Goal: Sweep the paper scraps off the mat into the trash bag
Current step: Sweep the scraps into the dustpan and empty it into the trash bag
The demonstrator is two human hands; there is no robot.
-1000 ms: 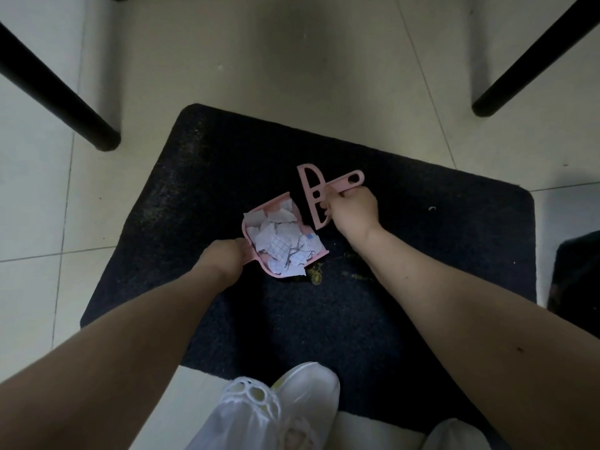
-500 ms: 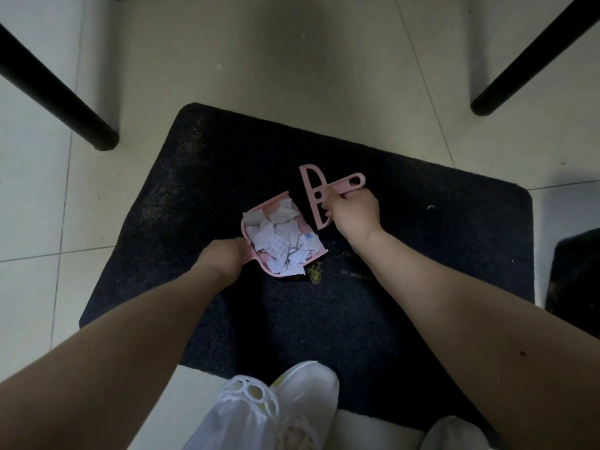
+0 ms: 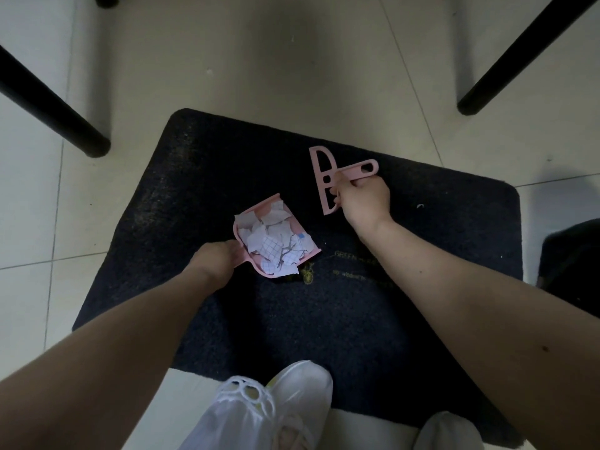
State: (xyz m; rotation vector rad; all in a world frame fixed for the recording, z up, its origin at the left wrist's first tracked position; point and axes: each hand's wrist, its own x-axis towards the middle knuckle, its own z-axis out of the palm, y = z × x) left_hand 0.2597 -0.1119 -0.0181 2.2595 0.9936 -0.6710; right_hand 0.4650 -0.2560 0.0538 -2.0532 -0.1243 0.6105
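Head view, looking down at a dark mat [image 3: 201, 177] on a pale tiled floor [image 3: 259, 60]; mat is the landmark for everything below.

Left hand [image 3: 216, 259] over the mat's middle-left, fingers curled round the handle of a pink dustpan [image 3: 246, 213]. Dustpan sits at mat centre, slightly tilted, open edge toward the mat's right side. Paper scraps [image 3: 276, 245] piled inside the pan, white torn bits, some with grid print, one with a small blue mark; a few hang over the pan's near edge. One tiny white scrap [image 3: 420, 206] lies loose on the mat, toward its right edge, well apart from the pan.

Right hand [image 3: 363, 198] over the mat's upper-right part, fingers wrapped round the handle of a pink hand brush [image 3: 319, 177]; its flat head points to the mat's far edge, the handle loop sticks out toward the mat's right. Brush and dustpan are apart, a strip of bare mat between them.

Yellow printed logo and text [image 3: 324, 271] on the mat just near-side of the pan; wording too small to read.

Two black furniture legs [image 3: 58, 115] [image 3: 506, 60] stand on the floor beyond the mat's far corners. Dark object [image 3: 571, 261] off the mat's right edge, can't tell what it is. Two feet in white shoe covers [image 3: 276, 404] at the mat's near edge.
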